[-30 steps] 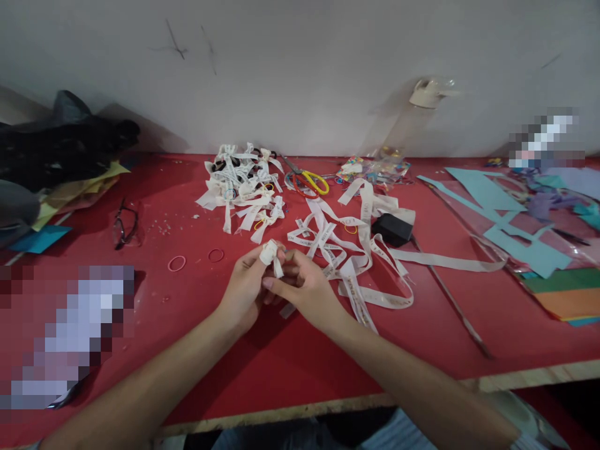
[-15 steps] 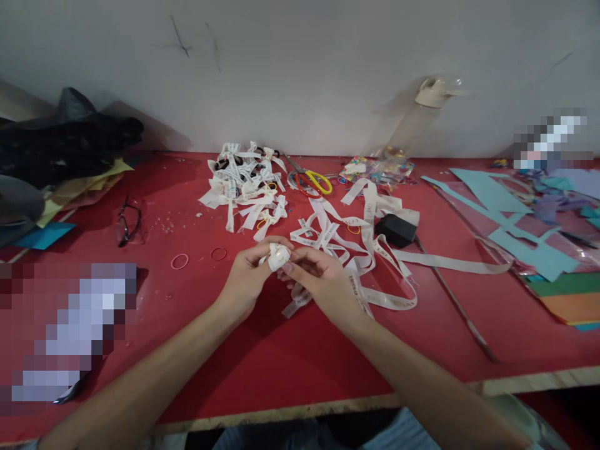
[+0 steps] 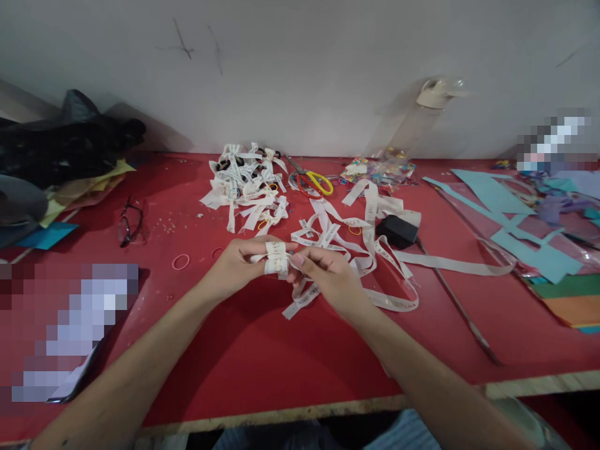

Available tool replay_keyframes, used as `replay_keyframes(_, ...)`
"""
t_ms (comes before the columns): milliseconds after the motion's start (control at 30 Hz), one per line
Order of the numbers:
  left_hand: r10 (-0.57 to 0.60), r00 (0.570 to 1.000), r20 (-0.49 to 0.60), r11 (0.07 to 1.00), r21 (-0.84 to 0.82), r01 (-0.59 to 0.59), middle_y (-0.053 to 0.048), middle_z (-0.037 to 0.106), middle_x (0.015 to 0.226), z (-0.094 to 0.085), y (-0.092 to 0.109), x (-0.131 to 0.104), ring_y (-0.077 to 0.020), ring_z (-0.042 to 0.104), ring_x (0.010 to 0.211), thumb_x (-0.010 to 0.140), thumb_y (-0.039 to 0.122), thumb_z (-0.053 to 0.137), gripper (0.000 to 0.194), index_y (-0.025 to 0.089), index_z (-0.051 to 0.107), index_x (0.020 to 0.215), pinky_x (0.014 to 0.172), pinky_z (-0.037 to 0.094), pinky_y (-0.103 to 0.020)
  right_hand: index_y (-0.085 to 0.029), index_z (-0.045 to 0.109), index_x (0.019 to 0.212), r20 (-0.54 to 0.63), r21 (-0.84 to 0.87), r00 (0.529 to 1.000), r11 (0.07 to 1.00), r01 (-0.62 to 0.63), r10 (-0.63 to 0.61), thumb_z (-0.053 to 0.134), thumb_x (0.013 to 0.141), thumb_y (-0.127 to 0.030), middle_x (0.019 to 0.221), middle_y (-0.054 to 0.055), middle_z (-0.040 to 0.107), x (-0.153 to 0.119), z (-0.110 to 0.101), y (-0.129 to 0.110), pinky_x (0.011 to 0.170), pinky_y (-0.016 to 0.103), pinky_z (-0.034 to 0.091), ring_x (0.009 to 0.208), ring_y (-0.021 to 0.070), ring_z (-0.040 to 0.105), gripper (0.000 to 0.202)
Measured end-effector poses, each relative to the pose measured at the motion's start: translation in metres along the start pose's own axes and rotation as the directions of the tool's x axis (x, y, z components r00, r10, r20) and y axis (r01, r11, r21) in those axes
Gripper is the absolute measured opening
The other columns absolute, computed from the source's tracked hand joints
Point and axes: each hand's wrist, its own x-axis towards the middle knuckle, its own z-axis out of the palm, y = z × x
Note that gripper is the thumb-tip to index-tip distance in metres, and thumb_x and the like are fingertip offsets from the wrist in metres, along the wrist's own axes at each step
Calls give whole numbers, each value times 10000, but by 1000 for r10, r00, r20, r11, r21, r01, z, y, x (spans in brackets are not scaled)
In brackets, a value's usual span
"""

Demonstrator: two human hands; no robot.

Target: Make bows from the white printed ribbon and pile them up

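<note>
Between my two hands is a white printed ribbon bow (image 3: 276,259), raised a little above the red table (image 3: 262,350). My left hand (image 3: 237,269) pinches its left side between thumb and fingers. On the other side my right hand (image 3: 325,272) grips the bow's right end with thumb and forefinger; its other fingers are curled and partly hidden. Behind and to the right of my hands lie loose lengths of printed white ribbon (image 3: 396,303). A pile of white ribbon bows (image 3: 244,181), some with dark or yellow bands, sits farther back. Two small pink rings, one a pink elastic band (image 3: 180,261), lie left of my hands.
Scissors (image 3: 316,181) with red and yellow handles lie near the wall. A black block (image 3: 397,231) rests by the ribbon. Eyeglasses (image 3: 130,222) and a black plastic bag (image 3: 65,150) are at left. A clear bottle (image 3: 417,125) stands behind; coloured paper (image 3: 534,250) covers the right.
The bow has turned in my hands, so its printed loops and middle now show. My hands have drawn slightly apart, the left one shifting left and the right one right.
</note>
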Motion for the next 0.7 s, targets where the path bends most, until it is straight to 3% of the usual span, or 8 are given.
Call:
replay_keyframes(167,-68,996,55,997,39,66,-81,748,932,-2,2,1,-187,670,838,789,254,699,261,181,752,1034,806,504,-284,-164,621,730,-45,-109,998,993,43,-49,532,891,-505,673,2,634,-1,-1,0,470,184,499,514,82,594,388)
replay_keyframes(333,-110,994,25,993,57,108,-64,762,904,0,0,2,-194,685,832,775,248,703,230,190,766,988,817,526,-298,-178,619,759,-93,-199,993,978,59,-79,577,878,-461,664,-14,614,-1,-1,0,498,196,508,491,78,589,310)
replay_keyframes(567,-82,996,-26,994,72,84,-75,765,918,0,3,3,-194,689,812,727,245,736,213,185,778,927,798,538,-296,-195,647,878,-63,-96,992,990,100,-106,691,802,-369,815,13,659,1,-1,4,571,222,550,641,105,618,195)
replay_keyframes(700,-62,997,-37,996,70,64,-69,765,872,2,5,2,-178,679,767,721,241,734,159,184,787,860,759,534,-274,-188,635,874,-30,-73,995,993,96,-99,702,796,-352,767,4,661,0,-1,2,568,213,544,625,101,621,194)
